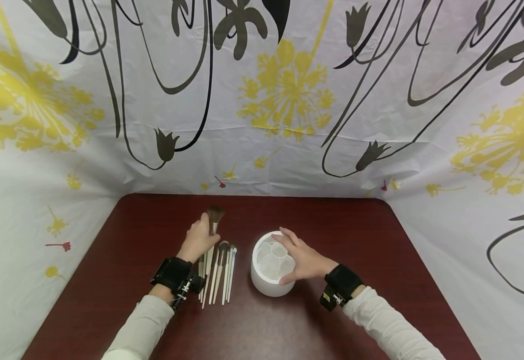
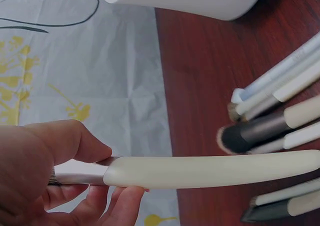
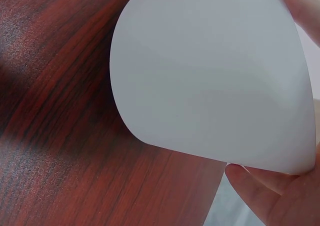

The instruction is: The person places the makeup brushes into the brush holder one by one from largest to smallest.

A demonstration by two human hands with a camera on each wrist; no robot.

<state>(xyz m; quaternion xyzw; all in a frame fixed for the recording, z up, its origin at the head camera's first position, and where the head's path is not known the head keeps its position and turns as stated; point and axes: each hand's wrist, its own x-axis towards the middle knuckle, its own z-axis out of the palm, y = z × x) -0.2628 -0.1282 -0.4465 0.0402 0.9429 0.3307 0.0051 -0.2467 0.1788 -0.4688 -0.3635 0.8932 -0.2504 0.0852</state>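
Note:
My left hand pinches a large makeup brush between thumb and fingers. The grip is at its silver ferrule, and its fluffy brown head points toward the far edge of the table. More makeup brushes lie side by side below that hand, handles toward me. With thumb and fingers spread round its rim, my right hand holds a white round brush holder. The holder stands upright on the table, and petal-shaped compartments show inside it. In the right wrist view its smooth side wall hides part of the hand.
The dark red wooden table has rounded far corners. A white cloth with yellow and grey flower patterns hangs behind it and along both sides. The holder stands just right of the row of brushes.

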